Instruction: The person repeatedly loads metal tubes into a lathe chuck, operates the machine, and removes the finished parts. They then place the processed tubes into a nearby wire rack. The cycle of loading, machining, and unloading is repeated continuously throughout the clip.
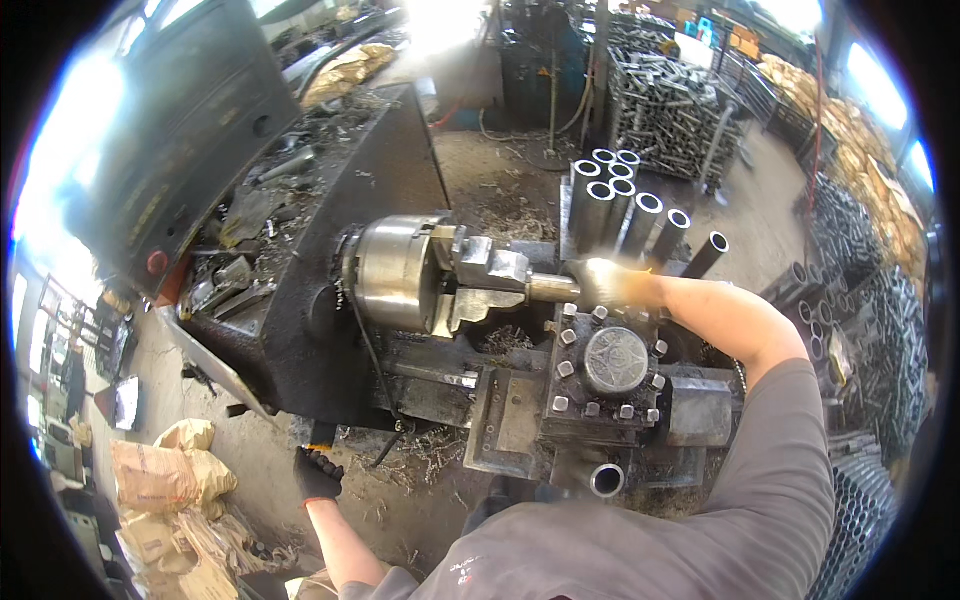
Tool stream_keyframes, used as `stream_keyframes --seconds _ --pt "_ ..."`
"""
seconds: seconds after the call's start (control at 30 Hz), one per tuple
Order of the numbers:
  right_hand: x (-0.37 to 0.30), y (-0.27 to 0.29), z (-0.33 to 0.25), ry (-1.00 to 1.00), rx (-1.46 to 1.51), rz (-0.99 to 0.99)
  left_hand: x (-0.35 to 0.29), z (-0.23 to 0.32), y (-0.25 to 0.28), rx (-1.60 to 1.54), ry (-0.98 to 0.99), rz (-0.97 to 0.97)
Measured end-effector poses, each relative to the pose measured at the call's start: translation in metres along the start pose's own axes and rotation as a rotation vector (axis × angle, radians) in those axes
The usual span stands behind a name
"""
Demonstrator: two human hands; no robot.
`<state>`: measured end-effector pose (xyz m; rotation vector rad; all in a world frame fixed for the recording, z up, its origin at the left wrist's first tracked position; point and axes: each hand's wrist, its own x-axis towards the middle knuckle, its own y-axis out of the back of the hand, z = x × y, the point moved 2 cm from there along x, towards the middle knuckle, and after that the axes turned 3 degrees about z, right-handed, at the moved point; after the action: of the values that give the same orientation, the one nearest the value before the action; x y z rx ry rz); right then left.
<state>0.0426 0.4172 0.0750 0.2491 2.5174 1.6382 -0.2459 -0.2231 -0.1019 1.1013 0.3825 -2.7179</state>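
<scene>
A lathe chuck [400, 272] with stepped jaws [490, 265] holds a short steel tube [552, 288] that points to the right. My right hand [612, 285], in a pale glove and somewhat blurred, is closed around the tube's outer end; the fingertips are not clear. Below it stands the square tool post [605, 375] with bolts along its edges. At lower left, my left hand [318, 476], in a black glove, is closed at a dark lever [322, 437] with a yellow part, below the machine's front; the grip is partly hidden.
Several steel tubes [648, 205] stand upright behind the tool post. Another tube [606, 480] lies nearest me on the carriage. Metal chips [440, 465] litter the floor. Brown sacks [160, 475] lie at left; a crate of metal parts [665, 100] stands at the back.
</scene>
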Motion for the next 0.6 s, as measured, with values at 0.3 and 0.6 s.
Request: stream_keyframes --seconds 0.3,0.6 --pt "0.073 0.005 -0.02 -0.334 0.587 -0.375 0.048 -0.015 0.02 0.019 -0.19 -0.121" --pt "-0.055 -0.014 0.126 -0.084 -0.495 -0.105 -0.066 0.018 0.0 0.827 -0.962 0.527"
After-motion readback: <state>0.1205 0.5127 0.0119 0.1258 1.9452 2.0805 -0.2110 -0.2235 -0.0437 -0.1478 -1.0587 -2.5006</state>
